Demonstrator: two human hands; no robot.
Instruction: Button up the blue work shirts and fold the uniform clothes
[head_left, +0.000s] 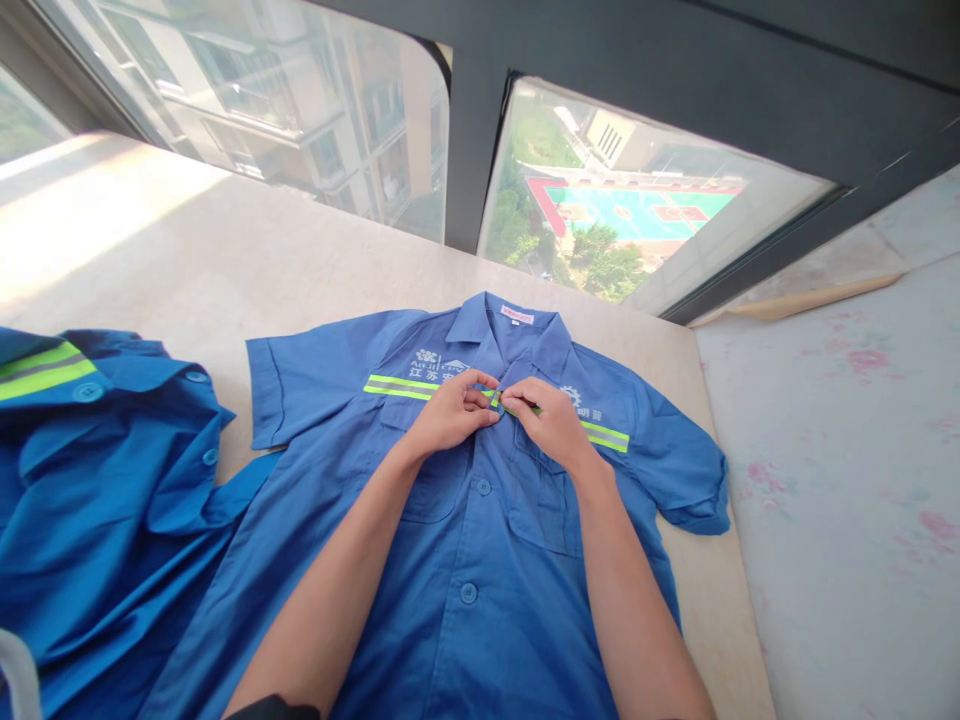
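Second garment (112,490): bunched blue cloth with a yellow-green stripe (49,370)
Pale ledge (195,245): bears the clothes
Left hand (459,408): fingertips pinching the front of the blue shirt (480,545) at chest height
Blue shirt: spread face up mid-ledge, meeting the second garment (two buttons (484,488) show below the hands)
Right hand (550,420): pinching the same front, blocking some lettering (589,412); whether a button sits between the fingertips, I cannot tell
Window pane (517,215): beyond the collar (471,322), a sports court (630,212) outside
Flowered wall (840,480): beside the right-hand sleeve (684,470)
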